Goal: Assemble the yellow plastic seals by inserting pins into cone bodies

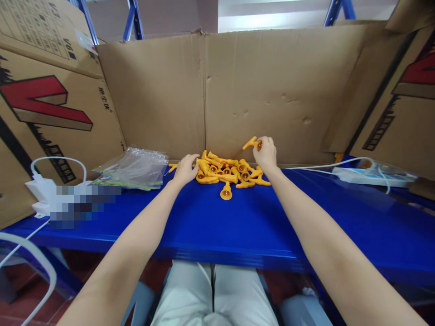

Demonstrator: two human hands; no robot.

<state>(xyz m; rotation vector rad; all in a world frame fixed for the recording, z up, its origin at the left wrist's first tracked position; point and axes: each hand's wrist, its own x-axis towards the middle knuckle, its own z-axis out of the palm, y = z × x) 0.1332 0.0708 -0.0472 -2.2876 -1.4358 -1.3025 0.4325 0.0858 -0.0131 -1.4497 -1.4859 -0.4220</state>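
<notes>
Right hand is pinching one yellow piece, holding it just above the pile. Left hand, fingers loosely curled and gripping nothing, is touching the pile's left edge. One piece is up; the rest are lying heaped on the blue table. Plastic bags are lying just left.

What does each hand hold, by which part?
The right hand pinches a small yellow funnel-shaped plastic piece at its wide end; the left hand holds nothing.
</notes>
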